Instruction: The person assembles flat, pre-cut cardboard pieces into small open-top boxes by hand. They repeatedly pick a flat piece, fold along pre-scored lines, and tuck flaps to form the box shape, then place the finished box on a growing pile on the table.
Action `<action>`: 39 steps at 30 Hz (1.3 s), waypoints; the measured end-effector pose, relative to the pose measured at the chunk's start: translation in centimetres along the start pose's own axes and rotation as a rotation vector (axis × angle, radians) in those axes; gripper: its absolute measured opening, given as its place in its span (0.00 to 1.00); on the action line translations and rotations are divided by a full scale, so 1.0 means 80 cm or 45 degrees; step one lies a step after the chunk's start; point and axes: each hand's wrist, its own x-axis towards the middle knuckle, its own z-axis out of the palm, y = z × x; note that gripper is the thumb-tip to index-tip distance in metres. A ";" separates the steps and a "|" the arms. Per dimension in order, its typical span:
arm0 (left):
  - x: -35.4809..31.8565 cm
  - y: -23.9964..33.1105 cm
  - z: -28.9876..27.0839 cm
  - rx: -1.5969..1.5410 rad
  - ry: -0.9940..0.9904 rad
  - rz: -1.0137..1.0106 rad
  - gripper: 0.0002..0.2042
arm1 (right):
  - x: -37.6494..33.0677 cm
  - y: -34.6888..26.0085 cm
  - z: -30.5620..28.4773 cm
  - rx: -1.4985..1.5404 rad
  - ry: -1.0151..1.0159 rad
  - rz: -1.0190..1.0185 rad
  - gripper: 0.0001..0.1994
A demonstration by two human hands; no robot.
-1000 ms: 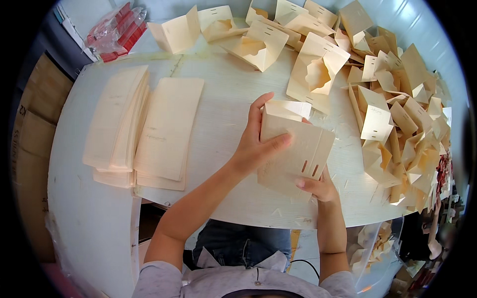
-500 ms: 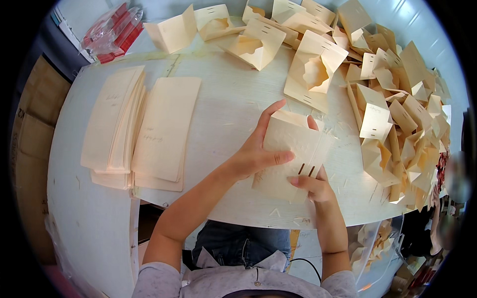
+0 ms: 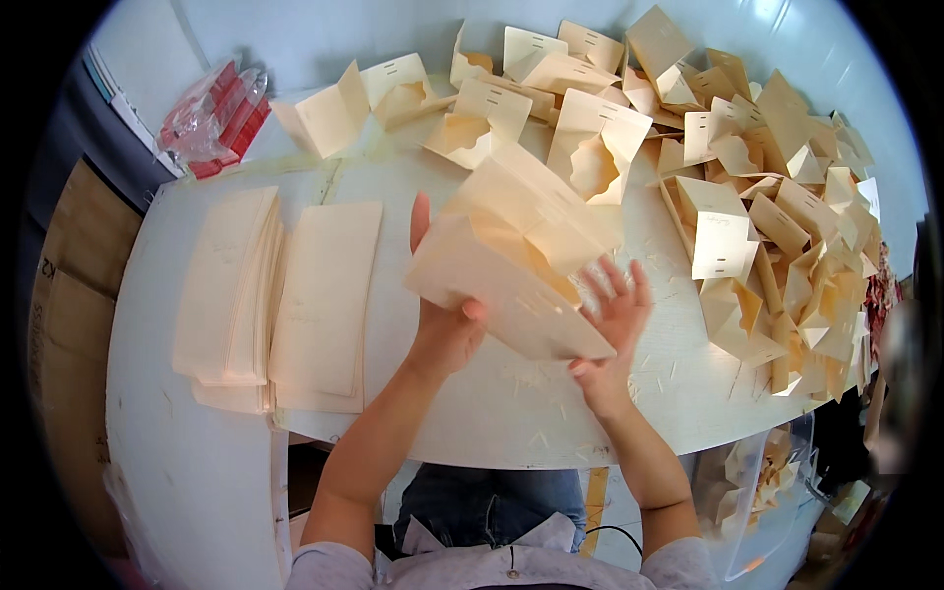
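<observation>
A cream folded card (image 3: 472,275) with slits and a wavy cut-out hangs tilted over the middle of the table, its two panels spread in a V. My left hand (image 3: 447,329) grips the left end, thumb across the near panel and a finger up behind it. By the lower right end is my right hand (image 3: 614,344), its fingers spread and slightly blurred. The right thumb lies close to the card's corner; whether it touches cannot be made out. Directly beyond stands another folded card (image 3: 624,123) with a wavy opening.
Two stacks of flat cream cards, one left (image 3: 221,295) and one beside it (image 3: 326,295), lie on the white table (image 3: 393,423). A large heap of folded cards (image 3: 787,216) fills the right and far side. Red items in clear plastic (image 3: 216,118) sit far left; a cardboard box (image 3: 79,324) stands beyond the left edge.
The card has gone from nearly flat to opened in a V, moved left and tilted. My right hand has loosened from its lower edge and spread its fingers; my left hand still holds on.
</observation>
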 end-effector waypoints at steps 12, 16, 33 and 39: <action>0.018 0.038 -0.026 0.361 -0.366 -0.272 0.50 | 0.024 -0.013 -0.035 -0.228 -0.324 -0.228 0.52; 0.014 0.042 -0.034 0.744 -0.469 -0.160 0.52 | 0.025 -0.003 -0.041 -0.484 -0.323 -0.480 0.52; 0.020 0.033 -0.027 0.882 -0.365 0.283 0.27 | 0.036 -0.011 -0.025 -0.656 -0.023 -0.825 0.51; 0.024 0.028 -0.027 1.121 -0.379 0.517 0.41 | 0.009 -0.032 -0.029 -1.301 -0.042 -1.168 0.21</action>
